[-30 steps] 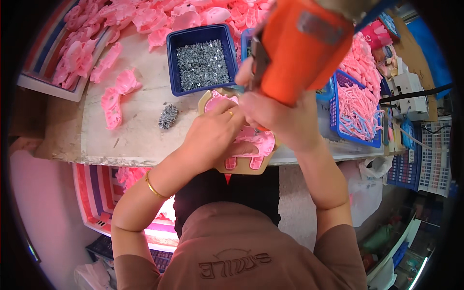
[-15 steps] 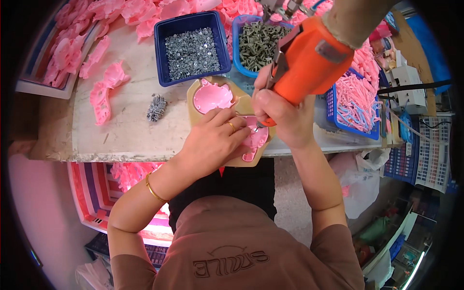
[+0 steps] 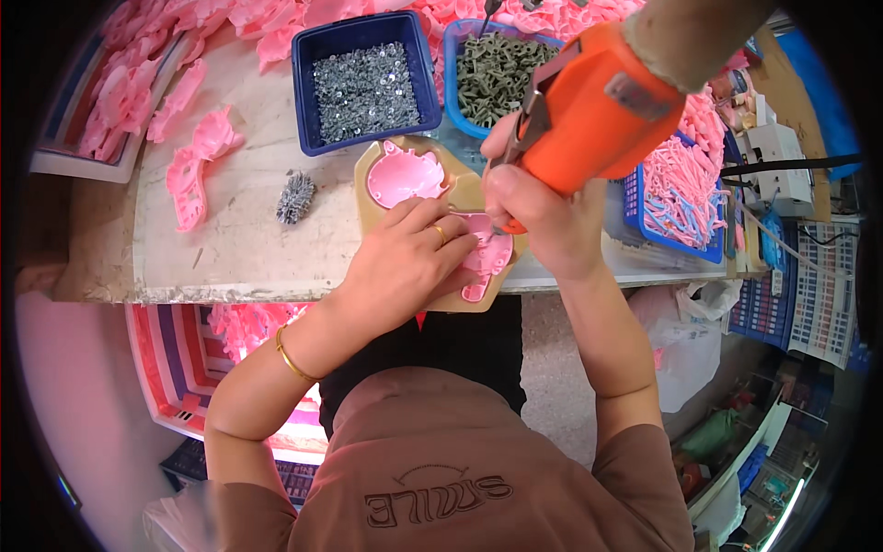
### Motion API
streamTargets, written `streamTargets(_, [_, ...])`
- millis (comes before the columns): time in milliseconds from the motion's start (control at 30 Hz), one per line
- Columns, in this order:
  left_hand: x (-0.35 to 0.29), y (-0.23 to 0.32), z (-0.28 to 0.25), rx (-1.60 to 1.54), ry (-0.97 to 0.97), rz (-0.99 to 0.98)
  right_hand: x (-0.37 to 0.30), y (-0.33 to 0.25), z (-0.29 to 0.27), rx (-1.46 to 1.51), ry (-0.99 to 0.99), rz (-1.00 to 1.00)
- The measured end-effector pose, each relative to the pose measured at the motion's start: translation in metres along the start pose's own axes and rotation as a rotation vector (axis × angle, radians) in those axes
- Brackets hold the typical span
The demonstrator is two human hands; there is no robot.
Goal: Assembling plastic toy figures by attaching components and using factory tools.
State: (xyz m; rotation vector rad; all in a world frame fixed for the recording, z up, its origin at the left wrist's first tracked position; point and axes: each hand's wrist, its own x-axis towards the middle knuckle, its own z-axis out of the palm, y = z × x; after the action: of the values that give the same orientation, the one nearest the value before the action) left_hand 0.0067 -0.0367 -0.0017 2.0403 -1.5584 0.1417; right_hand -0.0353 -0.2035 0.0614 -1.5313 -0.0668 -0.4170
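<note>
A tan fixture (image 3: 372,217) lies at the table's front edge with pink plastic shells in its hollows. One is a rounded pink shell (image 3: 405,177) at the far left. Nearer is a narrower pink plastic part (image 3: 495,252), partly covered by my left hand (image 3: 414,250), whose bent fingers press and grip it. My right hand (image 3: 548,219) is wrapped round the lower end of an orange power screwdriver (image 3: 596,112). The tool slants down to the left, its tip at the narrower part beside my left fingertips. What lies beneath those fingers is hidden.
Beyond the fixture stand a dark blue tray (image 3: 300,87) of screws and a light blue basket (image 3: 451,74) of grey-green pieces. A spiky clump of screws (image 3: 295,198) and loose pink parts (image 3: 189,179) lie left. At right is a blue basket (image 3: 633,198) of pink and blue strips.
The screwdriver's tip sits slightly farther right, still at the narrower pink part. My left hand stays on that part. The whole view has shifted slightly.
</note>
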Motion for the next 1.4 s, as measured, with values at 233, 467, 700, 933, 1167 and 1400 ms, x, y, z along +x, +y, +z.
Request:
streamTargets(233, [0.007, 0.006, -0.002, -0.059, 0.060, -0.056, 0.002, -0.007, 0.003, 0.038, -0.031, -0.041])
streamTargets(467, [0.017, 0.005, 0.010, -0.059, 0.087, -0.053, 0.000, -0.019, 0.004, 0.029, -0.086, -0.018])
streamTargets(700, [0.015, 0.009, 0.008, -0.098, 0.087, -0.068, -0.003, -0.021, 0.005, 0.073, -0.076, -0.008])
streamTargets(933, [0.016, 0.006, -0.003, -0.060, 0.096, -0.062, 0.000, -0.015, 0.005, 0.032, 0.043, 0.018])
streamTargets(1167, [0.007, 0.004, -0.001, 0.052, 0.012, -0.116, 0.000, 0.000, 0.004, 0.041, 0.036, -0.011])
streamTargets(1400, [0.002, 0.003, 0.004, 0.063, 0.059, -0.068, -0.008, 0.007, 0.006, -0.086, 0.008, -0.045])
